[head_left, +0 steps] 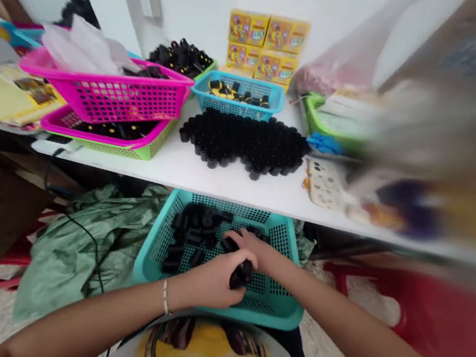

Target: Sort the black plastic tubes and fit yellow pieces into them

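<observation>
A turquoise basket (271, 318) rests on my lap with loose black plastic cylinders (192, 237) scattered in it. Above its near half, my left hand (218, 276) is closed around a few black cylinders (241, 274), their ends showing between thumb and fingers. My right hand (254, 249) reaches inside just beyond, its fingers curled at a black cylinder (229, 244). The left hand partly covers the right hand's grip. On the white table (220, 182) in front, many similar black cylinders (243, 141) stand upright, packed close together.
Pink baskets (129, 98) are stacked at the table's left. A blue basket (239, 106) with black and yellow pieces stands behind the cylinders, before yellow boxes (287, 35). A phone (324, 183) lies to the right. A blurred plastic bag fills the right side; green sacking (76, 256) lies below left.
</observation>
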`<state>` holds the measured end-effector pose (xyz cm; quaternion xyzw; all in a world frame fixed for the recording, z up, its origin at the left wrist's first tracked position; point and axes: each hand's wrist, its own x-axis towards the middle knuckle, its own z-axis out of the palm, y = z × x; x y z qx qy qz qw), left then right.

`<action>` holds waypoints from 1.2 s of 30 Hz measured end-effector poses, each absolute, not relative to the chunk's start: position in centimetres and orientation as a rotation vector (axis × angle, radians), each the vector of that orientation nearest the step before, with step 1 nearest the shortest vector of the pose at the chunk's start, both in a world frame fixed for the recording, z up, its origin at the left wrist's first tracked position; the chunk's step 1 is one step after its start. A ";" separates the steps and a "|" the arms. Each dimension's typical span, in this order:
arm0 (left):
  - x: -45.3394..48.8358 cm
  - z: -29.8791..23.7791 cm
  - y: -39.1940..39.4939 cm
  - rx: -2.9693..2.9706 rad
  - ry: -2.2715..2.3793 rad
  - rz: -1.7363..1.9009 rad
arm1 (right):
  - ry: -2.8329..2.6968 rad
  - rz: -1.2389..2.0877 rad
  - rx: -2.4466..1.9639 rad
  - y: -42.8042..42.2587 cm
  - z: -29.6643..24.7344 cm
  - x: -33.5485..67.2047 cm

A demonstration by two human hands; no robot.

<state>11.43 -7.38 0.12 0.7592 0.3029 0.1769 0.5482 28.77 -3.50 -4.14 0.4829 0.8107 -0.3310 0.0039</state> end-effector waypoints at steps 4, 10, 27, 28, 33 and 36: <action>11.6 -0.7 -7.9 1.850 0.789 0.370 | 2.455 -1.071 1.528 -3.4 -3.5 29.8; 10.4 -0.5 -7.1 1.359 1.054 0.516 | 2.463 -1.225 1.744 -5.3 -2.0 31.8; 10.1 1.0 -7.5 1.216 0.938 0.462 | 2.540 -2.163 2.421 -10.5 0.6 28.6; 10.1 1.1 -7.4 1.256 0.937 0.468 | 2.564 -2.095 2.412 -10.5 0.6 28.5; 10.0 1.4 -7.3 1.272 0.956 0.500 | 2.386 -2.272 2.447 -10.8 0.3 28.2; 10.0 1.3 -7.3 1.251 0.969 0.491 | 2.324 -2.303 2.454 -10.9 -0.1 27.9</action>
